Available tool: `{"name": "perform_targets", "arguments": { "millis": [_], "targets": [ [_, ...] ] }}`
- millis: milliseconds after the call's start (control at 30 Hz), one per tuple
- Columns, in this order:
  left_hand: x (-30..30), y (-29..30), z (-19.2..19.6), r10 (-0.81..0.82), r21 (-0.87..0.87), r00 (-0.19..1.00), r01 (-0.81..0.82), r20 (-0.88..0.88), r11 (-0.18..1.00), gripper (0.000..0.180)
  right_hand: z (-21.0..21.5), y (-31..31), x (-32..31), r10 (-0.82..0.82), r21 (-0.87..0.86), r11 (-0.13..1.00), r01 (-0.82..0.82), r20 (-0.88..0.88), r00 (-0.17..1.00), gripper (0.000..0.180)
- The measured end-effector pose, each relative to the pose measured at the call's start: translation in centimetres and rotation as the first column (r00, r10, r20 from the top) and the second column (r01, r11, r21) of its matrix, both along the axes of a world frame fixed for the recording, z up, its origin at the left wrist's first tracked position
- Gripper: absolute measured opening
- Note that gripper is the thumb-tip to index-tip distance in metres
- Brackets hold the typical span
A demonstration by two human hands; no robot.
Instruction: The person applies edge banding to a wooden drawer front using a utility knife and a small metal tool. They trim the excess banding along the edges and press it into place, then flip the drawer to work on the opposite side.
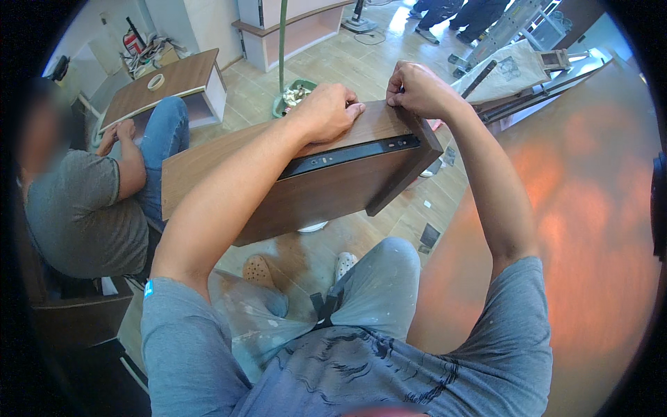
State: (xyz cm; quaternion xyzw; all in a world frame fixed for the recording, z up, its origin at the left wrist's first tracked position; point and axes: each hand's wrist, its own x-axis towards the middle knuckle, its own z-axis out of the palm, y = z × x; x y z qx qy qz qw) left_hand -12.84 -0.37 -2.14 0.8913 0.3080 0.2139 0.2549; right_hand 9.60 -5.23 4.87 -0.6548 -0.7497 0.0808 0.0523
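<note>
In front of me, tilted above my knees, is a brown wood-grain drawer (pixel 333 191) with a black metal drawer slide (pixel 351 157) along its side. My left hand (pixel 326 112) rests on the drawer's upper part, its thumb and fingers closed together; whatever they hold is hidden. At the corner by the wider end panel (pixel 410 163), my right hand (pixel 420 89) is pinched close to the wood. Between its fingertips I cannot make anything out. What supports the drawer from below is mostly out of sight.
To my left a co-worker (pixel 90 201) sits beside a low brown-topped cabinet (pixel 167 78) bearing a tape roll (pixel 156 82). A green bin (pixel 281 104) stands beyond the drawer. A large brown panel (pixel 556 229) fills the right side. A ladder (pixel 511 28) is farther back.
</note>
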Motion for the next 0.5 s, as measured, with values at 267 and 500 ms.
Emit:
{"name": "perform_targets", "arguments": {
  "millis": [267,500],
  "targets": [
    [-0.5,-1.0,-0.3,-0.187,-0.004,0.982,0.187,-0.027,0.982,0.037,0.3,-4.3,0.6,-0.088,-0.069,0.994,0.084,-0.066,0.994,0.018],
    [-1.2,-1.3,-0.3,-0.236,0.014,0.971,0.237,-0.030,0.972,0.036,-5.5,-9.4,2.2,-0.262,-0.030,0.912,0.410,-0.811,0.524,0.035]
  ]
}}
